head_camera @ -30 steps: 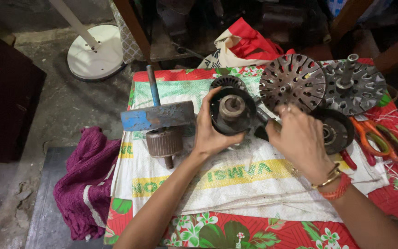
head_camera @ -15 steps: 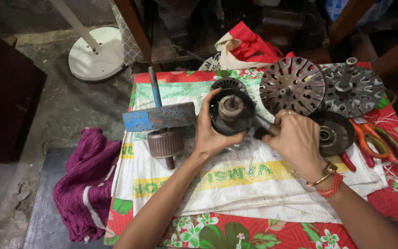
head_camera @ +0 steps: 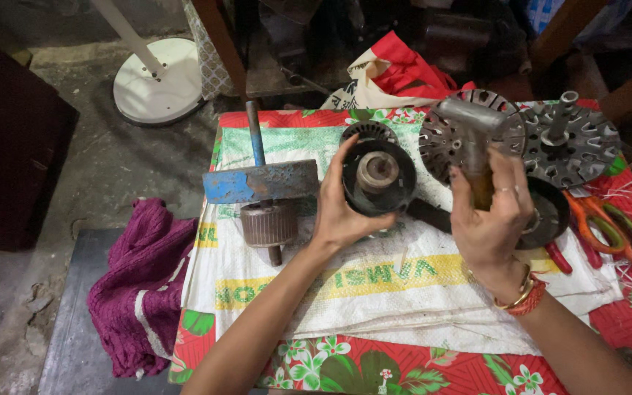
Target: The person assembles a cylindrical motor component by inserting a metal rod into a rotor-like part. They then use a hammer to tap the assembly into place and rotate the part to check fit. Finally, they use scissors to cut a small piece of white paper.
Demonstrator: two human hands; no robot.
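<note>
Hammer (head_camera: 472,139) upright in right hand (head_camera: 490,219), head uppermost.

A low table (head_camera: 433,373) is covered with a red floral cloth, and a white woven sack (head_camera: 404,292) is spread over that. It stands on a rough grey concrete floor (head_camera: 89,161). A purple cloth (head_camera: 137,285) hangs off the table's left edge over a dark mat (head_camera: 67,329). A white round stand base (head_camera: 156,89) sits on the floor behind. Dark wooden furniture (head_camera: 9,146) stands at left. The far side is dim and cluttered.
</note>
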